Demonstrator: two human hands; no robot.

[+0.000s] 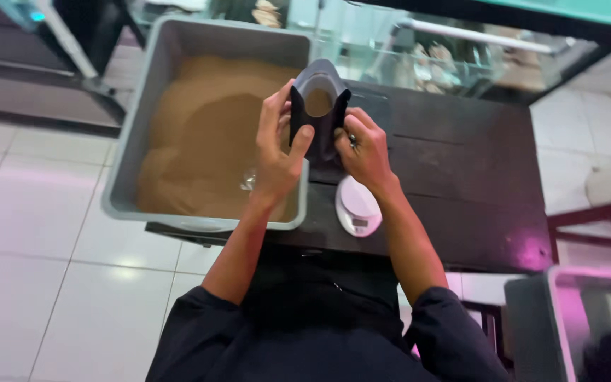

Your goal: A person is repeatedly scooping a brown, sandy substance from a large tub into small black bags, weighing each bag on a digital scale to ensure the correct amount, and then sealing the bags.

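Your left hand (277,152) and right hand (363,150) each clamp a side edge of the soft black stand-up pouch (319,106), its mouth held open, brown powder inside. It likely flexes and sags, so pinch both seams. Below your grip sits a white round scale (356,206) on the dark worktop (461,177); left, the grey powder bin (129,141).

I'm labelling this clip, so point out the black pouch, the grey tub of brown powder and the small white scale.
black pouch (322,131): head view, its dark front below the opening.
grey tub (151,78): head view, its left wall.
white scale (356,205): head view, its round platform.
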